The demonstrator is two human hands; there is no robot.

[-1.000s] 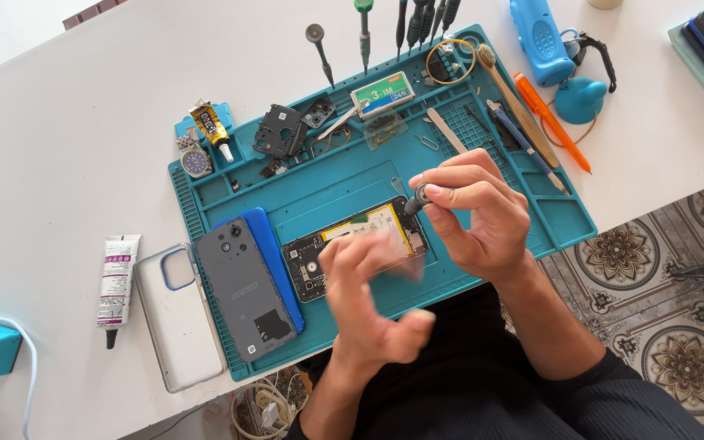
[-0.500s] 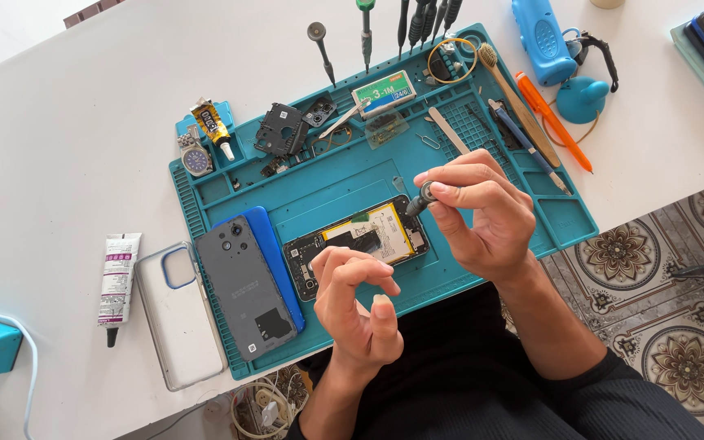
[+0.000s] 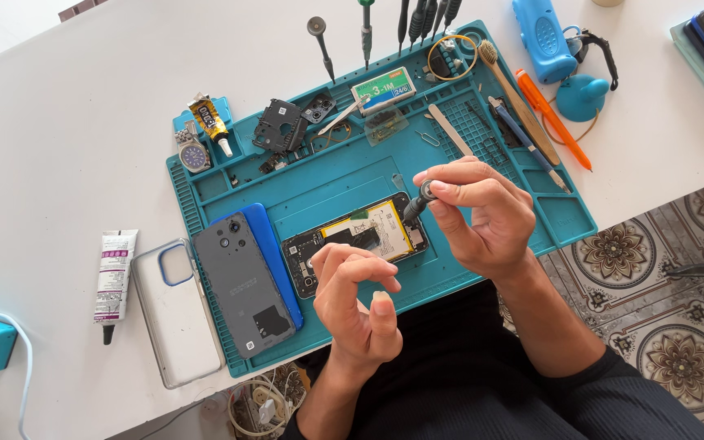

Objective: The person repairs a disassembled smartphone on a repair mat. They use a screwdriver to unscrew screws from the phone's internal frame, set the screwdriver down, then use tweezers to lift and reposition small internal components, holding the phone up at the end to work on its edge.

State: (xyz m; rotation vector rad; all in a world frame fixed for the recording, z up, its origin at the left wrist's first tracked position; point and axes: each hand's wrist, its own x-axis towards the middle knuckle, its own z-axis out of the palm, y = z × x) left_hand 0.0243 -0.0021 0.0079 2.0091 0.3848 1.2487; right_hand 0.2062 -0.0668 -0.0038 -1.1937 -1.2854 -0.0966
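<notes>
Hovering nearest the camera, the left hand (image 3: pixel 356 305) is half curled and holds nothing, fingers loosely bent just below the opened phone (image 3: pixel 356 242). At its two o'clock the right hand (image 3: pixel 482 216) pinches a small screwdriver (image 3: pixel 417 201) near its cap, tip angled down onto the phone's right end — a grip suited to fine turning. The phone lies mid-mat on the teal work mat (image 3: pixel 482 273), its detached grey back cover (image 3: pixel 242 281) at nine o'clock. Whatever the tip meets is too small to make out.
</notes>
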